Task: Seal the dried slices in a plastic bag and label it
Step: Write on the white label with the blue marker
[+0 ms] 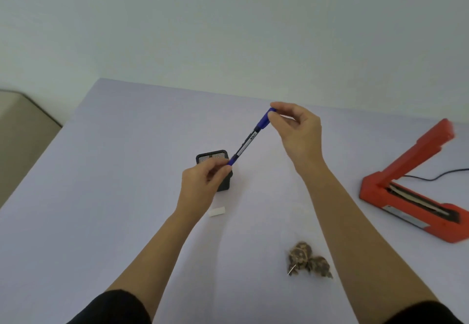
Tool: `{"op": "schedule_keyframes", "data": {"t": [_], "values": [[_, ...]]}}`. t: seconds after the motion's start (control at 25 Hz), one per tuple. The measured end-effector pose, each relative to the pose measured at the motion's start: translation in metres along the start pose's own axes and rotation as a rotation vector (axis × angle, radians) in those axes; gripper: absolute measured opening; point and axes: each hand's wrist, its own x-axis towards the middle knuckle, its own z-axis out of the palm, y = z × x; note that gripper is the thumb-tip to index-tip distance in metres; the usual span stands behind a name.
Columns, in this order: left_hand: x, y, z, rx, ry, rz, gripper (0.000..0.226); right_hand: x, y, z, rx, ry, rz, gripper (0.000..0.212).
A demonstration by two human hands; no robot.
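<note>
**Where things lie on the counter**

A marker [247,143] slants above the middle of the counter [114,171], its near end pinched in the left grip [203,184] and its far end in the right grip [297,130]. A mesh holder [212,156] stands just behind the left grip, partly hidden by it. A small label [217,211] lies in front of the holder, beside the left forearm. The dried slices [304,257] lie nearer, just left of the right forearm. A sealer [406,191] sits at the right edge with its arm raised, and a cable [431,176] runs behind it.
</note>
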Motion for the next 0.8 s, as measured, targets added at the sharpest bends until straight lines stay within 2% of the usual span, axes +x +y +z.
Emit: {"op": "schedule_keyframes", "data": {"t": [0.16, 0.28, 0.36, 0.48, 0.64, 0.72, 0.8], "values": [[-0.011, 0.019, 0.008, -0.019, 0.007, 0.065, 0.012, -0.012, 0.002, -0.008, 0.115, 0.086, 0.066, 0.023], [-0.015, 0.029, 0.013, -0.006, -0.037, 0.122, 0.012, -0.028, 0.01, 0.002, 0.02, 0.054, 0.215, 0.022], [-0.016, 0.035, 0.017, 0.011, -0.068, 0.169, 0.01, -0.036, 0.015, 0.008, -0.031, 0.049, 0.256, 0.035], [-0.016, 0.041, 0.022, 0.022, -0.09, 0.18, 0.006, -0.038, 0.014, 0.011, -0.004, 0.15, 0.271, 0.044], [-0.016, 0.041, 0.025, 0.139, -0.129, 0.318, 0.023, -0.032, 0.011, 0.013, 0.008, 0.243, 0.256, 0.043], [-0.017, 0.041, 0.023, 0.087, -0.166, 0.267, 0.026, -0.033, 0.014, 0.018, 0.041, 0.239, 0.301, 0.044], [-0.018, 0.034, 0.019, -0.005, -0.255, 0.134, 0.023, -0.036, 0.02, 0.023, 0.066, 0.236, 0.353, 0.044]]}}
